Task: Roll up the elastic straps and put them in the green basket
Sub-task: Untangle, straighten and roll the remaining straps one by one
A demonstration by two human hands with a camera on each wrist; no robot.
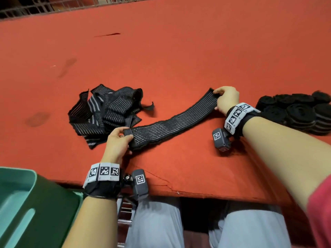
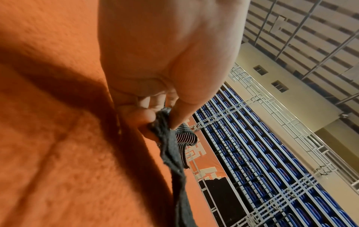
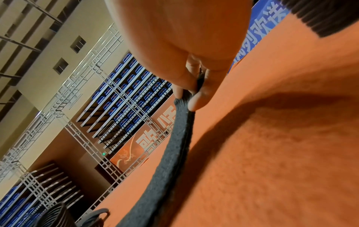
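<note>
A black elastic strap [image 1: 172, 121] with thin pale stripes lies stretched across the orange table [image 1: 179, 51]. My left hand [image 1: 117, 138] pinches its near-left end, where a small fold or roll has formed. My right hand [image 1: 224, 100] grips the far right end. In the left wrist view the thumb and fingers [image 2: 143, 118] pinch the strap's edge [image 2: 170, 150]. In the right wrist view the strap [image 3: 170, 145] runs away from the pinching fingers [image 3: 200, 98]. A loose pile of unrolled straps [image 1: 105, 111] lies left of centre. The green basket [image 1: 19, 203] sits at the lower left, below the table edge.
A cluster of rolled-up black straps [image 1: 300, 113] lies on the table at the right edge, just behind my right wrist. The table's front edge [image 1: 179, 191] runs above my knees. A metal railing [image 1: 53, 6] borders the far side.
</note>
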